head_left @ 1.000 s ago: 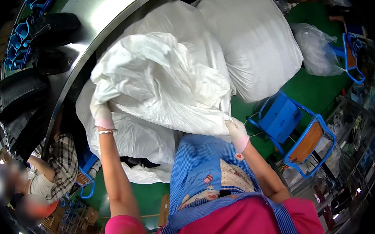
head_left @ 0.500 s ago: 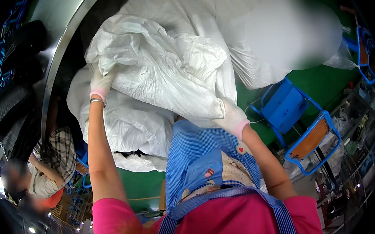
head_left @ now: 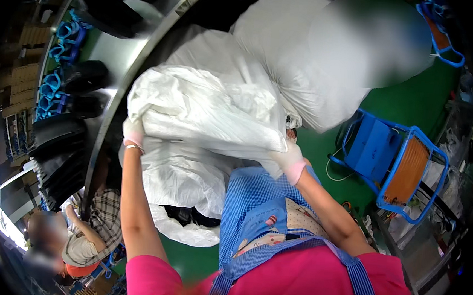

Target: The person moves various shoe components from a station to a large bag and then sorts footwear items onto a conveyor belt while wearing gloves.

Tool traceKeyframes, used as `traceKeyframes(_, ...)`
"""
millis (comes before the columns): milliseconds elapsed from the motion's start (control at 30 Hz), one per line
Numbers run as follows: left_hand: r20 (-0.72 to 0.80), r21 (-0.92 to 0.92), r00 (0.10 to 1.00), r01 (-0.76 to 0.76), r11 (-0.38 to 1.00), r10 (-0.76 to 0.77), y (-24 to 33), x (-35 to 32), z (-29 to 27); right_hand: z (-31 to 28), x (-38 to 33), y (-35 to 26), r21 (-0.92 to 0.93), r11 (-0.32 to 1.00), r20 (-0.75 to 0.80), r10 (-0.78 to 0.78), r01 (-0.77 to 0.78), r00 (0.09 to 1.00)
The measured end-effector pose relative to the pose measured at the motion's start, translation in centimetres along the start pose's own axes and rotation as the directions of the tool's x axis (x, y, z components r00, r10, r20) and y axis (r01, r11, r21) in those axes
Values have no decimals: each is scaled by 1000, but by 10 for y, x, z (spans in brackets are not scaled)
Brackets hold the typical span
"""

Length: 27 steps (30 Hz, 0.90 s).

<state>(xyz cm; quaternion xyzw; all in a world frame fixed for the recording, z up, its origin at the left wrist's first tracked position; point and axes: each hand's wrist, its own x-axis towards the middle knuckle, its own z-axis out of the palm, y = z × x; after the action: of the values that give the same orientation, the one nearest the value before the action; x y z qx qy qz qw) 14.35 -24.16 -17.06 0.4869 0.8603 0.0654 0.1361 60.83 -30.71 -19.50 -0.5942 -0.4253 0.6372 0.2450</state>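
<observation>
Our left hand [head_left: 133, 131] and right hand [head_left: 289, 158], well apart, grip 1 white sack [head_left: 212, 108]; lettering [head_left: 263, 214] on our blue apron [head_left: 253, 186] seems too small to read.

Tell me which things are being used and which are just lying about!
In use:
- left hand and right hand, both gripping
- crumpled white fabric

Probably just about:
- blue-framed chair
- metal table
- black bundles on it

Shirt [head_left: 287, 280] was bright pink, short-sleeved | apron [head_left: 246, 206] was blue-and-white checked, with matching straps [head_left: 362, 282] and printed front panels [head_left: 269, 218] | left hand [head_left: 132, 130] and right hand [head_left: 288, 157] wore white, pink-cuffed gloves | thin bracelet [head_left: 134, 147] sat beside the left cuff [head_left: 133, 138]
</observation>
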Motion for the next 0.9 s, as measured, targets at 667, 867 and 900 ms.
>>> traceKeyframes(667, 423, -594, 891, 133, 793, 167, 139, -140, -142, -105, -176, -90, -237, 966, -168, 65, -105, 984)
traceKeyframes(867, 525, -722, 815, 272, 636, 247, 185, -156, -194, -143, -219, -169, -242, 961, -59, 124, -135, 990)
traceKeyframes(900, 511, -739, 812, 249, 625, 281, 187, -157, -201, -146, -231, -180, -305, 944, -77, 107, -125, 991)
